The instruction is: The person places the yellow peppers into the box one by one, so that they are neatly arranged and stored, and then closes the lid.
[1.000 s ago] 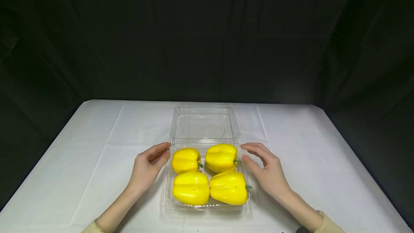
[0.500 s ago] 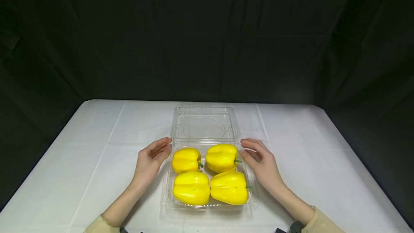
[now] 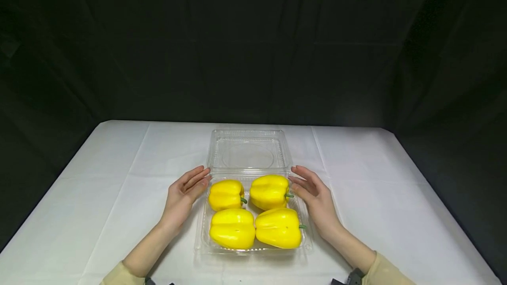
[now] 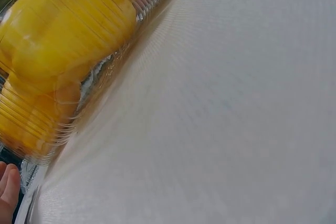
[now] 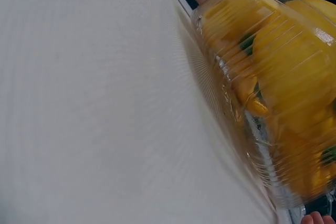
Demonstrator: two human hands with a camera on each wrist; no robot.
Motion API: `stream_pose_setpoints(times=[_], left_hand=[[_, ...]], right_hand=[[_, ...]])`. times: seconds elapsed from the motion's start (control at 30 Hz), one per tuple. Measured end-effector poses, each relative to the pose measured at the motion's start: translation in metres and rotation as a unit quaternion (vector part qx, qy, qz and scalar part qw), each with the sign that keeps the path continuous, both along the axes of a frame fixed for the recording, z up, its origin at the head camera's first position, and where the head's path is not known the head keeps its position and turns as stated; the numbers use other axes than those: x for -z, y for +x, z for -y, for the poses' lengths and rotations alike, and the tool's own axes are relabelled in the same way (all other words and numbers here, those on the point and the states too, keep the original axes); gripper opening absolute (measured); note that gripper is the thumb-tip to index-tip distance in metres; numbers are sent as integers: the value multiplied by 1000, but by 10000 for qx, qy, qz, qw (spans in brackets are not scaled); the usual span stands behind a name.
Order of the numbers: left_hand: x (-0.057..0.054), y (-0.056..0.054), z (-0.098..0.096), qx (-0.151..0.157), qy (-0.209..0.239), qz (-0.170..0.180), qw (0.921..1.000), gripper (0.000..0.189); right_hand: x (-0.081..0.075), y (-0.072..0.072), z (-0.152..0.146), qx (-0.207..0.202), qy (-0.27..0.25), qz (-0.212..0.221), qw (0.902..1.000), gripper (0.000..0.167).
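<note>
A clear plastic clamshell container lies with its lid (image 3: 249, 153) folded back, away from me. Several yellow bell peppers (image 3: 232, 228), some with green stems showing, sit inside its base (image 3: 201, 236). My left hand (image 3: 180, 201) is beside the base's left wall, its fingertips right at the corner by the hinge. On the opposite side my right hand (image 3: 320, 206) mirrors it, fingers loosely bent near the hinge corner. Neither hand grips anything. The left wrist view shows the ribbed wall with left fingers (image 4: 9, 190) at its end; right fingertips (image 5: 317, 219) peek in at the right wrist view's corner.
A white cloth (image 3: 396, 214) with fold creases covers the table beneath the container. Dark curtains (image 3: 253, 47) hang behind the table and along both sides. Beige sleeves (image 3: 386, 272) and dark wrist devices (image 3: 354, 276) show at the bottom edge.
Both hands have slid a little forward along the container's sides, up to the hinge corners. The peppers and the folded-back lid keep their places, while the whole head view shifts very slightly.
</note>
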State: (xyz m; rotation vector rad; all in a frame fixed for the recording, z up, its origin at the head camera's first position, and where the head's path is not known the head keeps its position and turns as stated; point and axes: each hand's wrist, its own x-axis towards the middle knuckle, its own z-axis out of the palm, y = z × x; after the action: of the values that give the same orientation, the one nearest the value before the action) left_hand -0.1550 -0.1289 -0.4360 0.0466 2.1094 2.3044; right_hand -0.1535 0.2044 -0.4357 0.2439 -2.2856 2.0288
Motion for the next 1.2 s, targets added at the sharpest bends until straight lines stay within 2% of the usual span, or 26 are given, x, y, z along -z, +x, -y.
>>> stream_pose_setpoints(times=[0.33,0.8,1.0,1.2], left_hand=[[2,-2,-2,197,259,-66,9994,56],[7,-2,-4,406,681,-297,9964,61],[6,-1,-5,376,737,-355,9959,62],[6,1,-5,353,737,-398,9959,62]], right_hand=[[5,-2,-3,-414,-810,189,9957,60],[6,-5,-6,-685,-1115,-47,9914,62],[7,-5,-6,-751,-1213,-312,9893,62],[6,-2,-6,-759,-1246,-356,9887,60]])
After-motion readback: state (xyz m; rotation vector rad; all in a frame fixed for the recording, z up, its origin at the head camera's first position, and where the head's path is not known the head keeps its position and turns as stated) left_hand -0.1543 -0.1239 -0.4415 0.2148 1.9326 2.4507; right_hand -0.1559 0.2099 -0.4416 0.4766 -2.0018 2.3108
